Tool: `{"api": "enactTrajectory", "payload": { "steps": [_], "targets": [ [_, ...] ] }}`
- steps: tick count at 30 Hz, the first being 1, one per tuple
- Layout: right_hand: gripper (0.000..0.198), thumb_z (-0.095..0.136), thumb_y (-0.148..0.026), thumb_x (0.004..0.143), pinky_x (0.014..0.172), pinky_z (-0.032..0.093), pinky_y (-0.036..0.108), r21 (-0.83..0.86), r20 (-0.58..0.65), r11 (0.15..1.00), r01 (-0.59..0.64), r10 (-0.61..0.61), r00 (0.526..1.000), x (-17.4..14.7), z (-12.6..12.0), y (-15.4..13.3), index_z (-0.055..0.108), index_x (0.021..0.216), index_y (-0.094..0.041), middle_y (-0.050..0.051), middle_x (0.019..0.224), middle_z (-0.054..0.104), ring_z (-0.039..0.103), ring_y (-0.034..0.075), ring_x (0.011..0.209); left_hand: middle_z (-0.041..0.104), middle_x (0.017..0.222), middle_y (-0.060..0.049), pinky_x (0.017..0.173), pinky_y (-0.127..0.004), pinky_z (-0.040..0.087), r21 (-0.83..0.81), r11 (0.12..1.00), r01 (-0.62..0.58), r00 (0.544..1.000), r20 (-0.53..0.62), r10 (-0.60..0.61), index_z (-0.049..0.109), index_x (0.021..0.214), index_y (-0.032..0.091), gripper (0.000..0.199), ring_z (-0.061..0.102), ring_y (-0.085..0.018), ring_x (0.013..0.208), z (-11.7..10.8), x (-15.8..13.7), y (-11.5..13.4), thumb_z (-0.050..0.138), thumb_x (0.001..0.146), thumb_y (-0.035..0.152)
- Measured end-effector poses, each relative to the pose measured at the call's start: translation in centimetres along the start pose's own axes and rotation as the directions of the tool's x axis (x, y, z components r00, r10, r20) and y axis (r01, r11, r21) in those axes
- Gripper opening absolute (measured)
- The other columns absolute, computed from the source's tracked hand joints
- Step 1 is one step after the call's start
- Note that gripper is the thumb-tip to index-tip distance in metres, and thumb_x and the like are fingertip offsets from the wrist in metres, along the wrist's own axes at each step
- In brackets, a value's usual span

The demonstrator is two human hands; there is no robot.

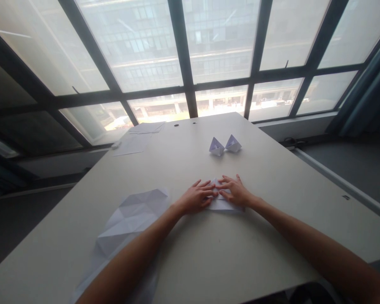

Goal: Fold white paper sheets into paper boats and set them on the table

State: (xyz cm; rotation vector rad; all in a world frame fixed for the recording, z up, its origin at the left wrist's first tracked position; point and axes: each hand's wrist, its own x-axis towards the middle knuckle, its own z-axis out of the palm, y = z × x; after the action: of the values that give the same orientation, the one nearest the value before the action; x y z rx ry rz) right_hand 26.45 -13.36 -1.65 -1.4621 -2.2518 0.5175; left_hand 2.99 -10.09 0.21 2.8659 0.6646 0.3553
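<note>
A folded sheet of white paper (225, 205) lies flat on the white table, its top coming to a point between my hands. My left hand (199, 196) rests on its left side with the fingers stretched out. From the right, my right hand (234, 190) presses on the paper with spread fingers. The fingertips of both hands nearly meet over the middle of the fold and hide part of it. Just beyond stand two folded paper boats (216, 147), side by side.
Creased, unfolded white paper (129, 217) lies at the left, partly under my left forearm. Flat sheets (131, 144) are at the table's far left corner. Large windows (221, 42) stand behind the table (291, 202), and a blue curtain (364, 97) hangs at the right.
</note>
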Motion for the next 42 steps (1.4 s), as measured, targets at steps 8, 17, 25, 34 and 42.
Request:
{"api": "enactTrajectory", "payload": {
  "steps": [8,17,25,34,42],
  "targets": [
    [0.033,0.053,-0.031,0.09,0.109,0.006,0.069,0.065,-0.055,0.997,0.043,-0.039,0.998,-0.2,0.3,0.5,0.066,0.121,-0.03,0.009,0.137,0.056,0.038,0.031,0.136,0.051,0.143,-0.006,0.112,-0.038,0.037,-0.005,1.0,-0.005,0.999,-0.042,0.005,0.061,0.121,0.024,0.039,0.046,-0.023,0.133,0.6,-0.1,0.8,0.055,0.084,0.015],
    [0.036,0.052,-0.026,0.09,0.11,0.002,0.066,0.051,-0.035,0.996,0.07,-0.068,0.997,-0.5,0.4,0.7,0.063,0.124,-0.034,0.007,0.14,0.053,0.033,0.029,0.14,0.047,0.146,-0.007,0.116,-0.04,0.031,-0.034,0.999,-0.037,0.998,-0.042,0.036,0.044,0.142,0.024,0.051,0.039,-0.022,0.138,0.9,-0.5,0.6,0.046,0.092,0.015],
    [0.038,0.051,-0.025,0.091,0.109,0.004,0.07,0.001,-0.006,0.998,0.059,-0.059,0.998,-0.6,0.6,0.2,0.061,0.128,-0.031,0.006,0.144,0.048,0.026,0.034,0.142,0.029,0.156,-0.008,0.118,-0.043,0.025,0.017,0.999,-0.04,0.998,0.045,0.039,0.034,0.148,0.023,0.051,0.024,-0.024,0.145,0.6,-0.8,0.9,0.039,0.098,0.024],
    [0.04,0.046,-0.016,0.091,0.114,0.008,0.062,0.033,-0.074,0.998,0.062,-0.059,0.996,-0.4,1.2,-0.6,0.063,0.126,-0.028,0.005,0.133,0.06,0.039,0.029,0.137,0.023,0.158,-0.004,0.119,-0.045,0.022,0.027,0.999,-0.033,0.998,0.057,0.031,0.036,0.148,0.028,0.049,0.02,-0.023,0.146,0.9,-0.9,0.8,0.04,0.098,0.025],
    [0.05,0.033,-0.046,0.1,0.115,0.007,0.058,-0.127,0.047,0.986,0.111,-0.106,0.993,-0.1,0.2,-0.5,0.039,0.147,-0.028,0.007,0.159,0.021,0.01,0.027,0.147,0.027,0.157,-0.004,0.119,-0.043,0.023,-0.007,0.996,-0.086,0.996,0.031,0.086,0.047,0.14,0.027,0.047,0.022,-0.022,0.146,0.4,-0.5,1.1,0.045,0.094,0.02]
  ]
}}
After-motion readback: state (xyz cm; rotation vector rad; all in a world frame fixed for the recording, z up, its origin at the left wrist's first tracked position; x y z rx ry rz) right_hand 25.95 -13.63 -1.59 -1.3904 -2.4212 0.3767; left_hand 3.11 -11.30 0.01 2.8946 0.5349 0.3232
